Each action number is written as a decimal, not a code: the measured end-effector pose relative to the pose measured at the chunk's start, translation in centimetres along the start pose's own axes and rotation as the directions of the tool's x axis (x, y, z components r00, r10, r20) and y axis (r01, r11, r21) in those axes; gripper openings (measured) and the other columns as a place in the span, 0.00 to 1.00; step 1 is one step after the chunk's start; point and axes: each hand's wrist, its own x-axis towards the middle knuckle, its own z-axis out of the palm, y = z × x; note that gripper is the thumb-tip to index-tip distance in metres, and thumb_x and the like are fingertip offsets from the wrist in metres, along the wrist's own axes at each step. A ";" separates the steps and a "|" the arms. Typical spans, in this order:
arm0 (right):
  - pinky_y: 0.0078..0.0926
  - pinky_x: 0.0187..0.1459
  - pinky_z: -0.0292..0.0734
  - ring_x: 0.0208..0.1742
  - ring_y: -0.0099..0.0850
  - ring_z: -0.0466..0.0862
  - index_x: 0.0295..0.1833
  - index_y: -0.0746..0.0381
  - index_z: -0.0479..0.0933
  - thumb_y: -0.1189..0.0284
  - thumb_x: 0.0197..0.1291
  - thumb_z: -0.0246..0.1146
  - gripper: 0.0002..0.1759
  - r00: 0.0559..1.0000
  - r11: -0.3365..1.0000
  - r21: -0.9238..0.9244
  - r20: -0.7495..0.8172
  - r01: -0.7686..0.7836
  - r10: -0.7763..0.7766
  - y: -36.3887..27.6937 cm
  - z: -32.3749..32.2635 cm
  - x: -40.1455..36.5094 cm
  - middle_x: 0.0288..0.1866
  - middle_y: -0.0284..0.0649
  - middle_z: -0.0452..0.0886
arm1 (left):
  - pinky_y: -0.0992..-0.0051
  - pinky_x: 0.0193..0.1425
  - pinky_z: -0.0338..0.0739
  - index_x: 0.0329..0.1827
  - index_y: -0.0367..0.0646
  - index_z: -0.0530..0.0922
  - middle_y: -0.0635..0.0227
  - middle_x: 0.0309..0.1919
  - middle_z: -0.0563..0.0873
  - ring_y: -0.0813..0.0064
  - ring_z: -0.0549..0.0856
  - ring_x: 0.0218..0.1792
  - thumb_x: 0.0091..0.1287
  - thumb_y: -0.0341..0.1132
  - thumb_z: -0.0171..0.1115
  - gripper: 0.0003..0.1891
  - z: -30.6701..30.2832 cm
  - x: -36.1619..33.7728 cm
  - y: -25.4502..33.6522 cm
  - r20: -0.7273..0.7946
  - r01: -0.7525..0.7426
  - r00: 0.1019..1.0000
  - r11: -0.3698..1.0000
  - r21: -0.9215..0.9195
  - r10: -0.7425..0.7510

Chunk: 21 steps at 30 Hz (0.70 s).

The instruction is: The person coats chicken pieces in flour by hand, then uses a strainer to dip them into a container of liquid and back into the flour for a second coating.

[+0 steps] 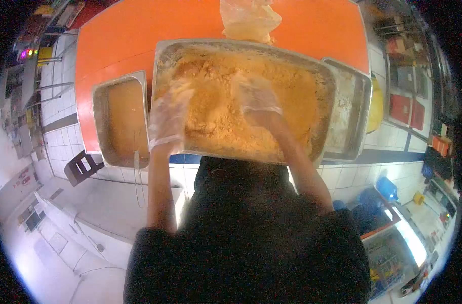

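Gloved left hand (169,115) and right hand (256,97) spread, pressed into orange crumb coating (215,121) in steel tray (243,44). Loose, light, crumbly: probably best scooped from beneath, palms cupped.

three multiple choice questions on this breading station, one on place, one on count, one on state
1. The tray of brown liquid lies on which side of the big crumb tray? A left B right C behind
2. Metal trays on the orange table? A two B three C five
3. The left hand and right hand are: A bare B in clear gloves C in black mitts
1 A, it sits by the left hand. 2 B, the floury tray makes three. 3 B, thin clear plastic covers both.
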 end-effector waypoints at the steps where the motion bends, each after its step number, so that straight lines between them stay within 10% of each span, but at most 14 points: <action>1: 0.36 0.41 0.73 0.39 0.37 0.78 0.38 0.60 0.76 0.68 0.53 0.56 0.09 0.999 0.899 -0.437 -0.045 0.002 -0.023 0.7 -1.6 0.1 0.38 0.42 0.79 | 0.73 0.48 0.74 0.56 0.40 0.72 0.68 0.46 0.80 0.72 0.79 0.41 0.68 0.33 0.52 0.15 1.0 0.6 0.0 0.051 -0.075 0.996 0.997 -0.015 0.076; 3: 0.31 0.49 0.73 0.42 0.38 0.80 0.45 0.60 0.78 0.74 0.52 0.54 0.15 0.971 0.845 -0.512 0.079 -0.154 0.225 4.9 -1.6 0.0 0.41 0.40 0.82 | 0.69 0.51 0.73 0.54 0.43 0.74 0.64 0.45 0.81 0.64 0.79 0.44 0.66 0.33 0.50 0.15 3.5 3.2 3.0 0.404 -0.476 0.835 0.860 0.185 0.375; 5: 0.30 0.48 0.73 0.43 0.37 0.80 0.45 0.60 0.78 0.74 0.52 0.54 0.14 0.972 0.821 -0.562 0.116 -0.105 0.204 8.9 0.0 -0.1 0.41 0.39 0.82 | 0.65 0.53 0.72 0.47 0.44 0.78 0.59 0.43 0.81 0.57 0.78 0.46 0.63 0.35 0.51 0.12 9.5 5.8 3.3 0.442 -0.659 0.751 0.599 0.456 0.490; 8: 0.30 0.48 0.74 0.43 0.36 0.80 0.46 0.60 0.77 0.73 0.53 0.55 0.14 0.975 0.822 -0.570 0.187 0.011 0.117 10.6 0.6 -0.5 0.42 0.39 0.81 | 0.64 0.50 0.73 0.39 0.42 0.79 0.56 0.38 0.82 0.56 0.79 0.44 0.61 0.40 0.54 0.12 16.5 9.5 -0.4 0.546 -0.739 0.660 0.575 0.351 0.516; 11: 0.32 0.48 0.73 0.44 0.37 0.79 0.47 0.60 0.77 0.71 0.53 0.56 0.15 0.956 0.914 -0.402 0.281 0.043 0.079 8.7 0.4 -3.5 0.42 0.40 0.81 | 0.61 0.45 0.75 0.35 0.40 0.79 0.54 0.34 0.82 0.55 0.80 0.39 0.60 0.41 0.54 0.13 18.2 8.2 -1.6 0.619 -0.869 0.486 0.264 0.419 0.617; 13: 0.33 0.49 0.73 0.44 0.37 0.79 0.47 0.61 0.77 0.69 0.53 0.57 0.15 0.926 0.966 -0.257 0.364 -0.005 0.102 7.1 -0.8 -6.1 0.43 0.40 0.81 | 0.61 0.44 0.75 0.37 0.39 0.79 0.54 0.34 0.82 0.56 0.81 0.38 0.61 0.41 0.53 0.14 19.1 7.3 -4.1 0.779 -0.803 0.554 0.439 0.404 0.296; 17: 0.34 0.50 0.73 0.45 0.38 0.79 0.48 0.62 0.76 0.67 0.54 0.58 0.17 0.863 0.986 -0.055 0.479 -0.155 0.163 6.6 -1.1 -11.6 0.44 0.41 0.80 | 0.62 0.46 0.75 0.38 0.39 0.78 0.55 0.36 0.83 0.57 0.81 0.39 0.62 0.39 0.50 0.13 15.4 3.5 -2.4 0.698 -0.744 0.621 0.546 0.384 0.356; 19: 0.35 0.50 0.72 0.45 0.39 0.79 0.48 0.62 0.75 0.65 0.54 0.59 0.18 0.868 0.979 0.033 0.470 -0.200 0.162 7.6 -0.3 -14.3 0.44 0.42 0.80 | 0.65 0.51 0.75 0.45 0.37 0.78 0.54 0.46 0.82 0.61 0.81 0.46 0.64 0.39 0.50 0.16 13.7 2.7 -1.3 0.750 -0.575 0.659 0.677 0.460 0.049; 21: 0.36 0.51 0.72 0.46 0.39 0.79 0.49 0.63 0.75 0.64 0.54 0.60 0.19 0.892 0.972 0.123 0.433 -0.201 0.129 9.3 1.2 -16.1 0.44 0.42 0.79 | 0.68 0.53 0.74 0.51 0.37 0.76 0.57 0.52 0.80 0.66 0.80 0.50 0.65 0.40 0.51 0.18 18.5 3.2 -12.5 0.680 -0.154 0.709 0.982 -0.107 0.185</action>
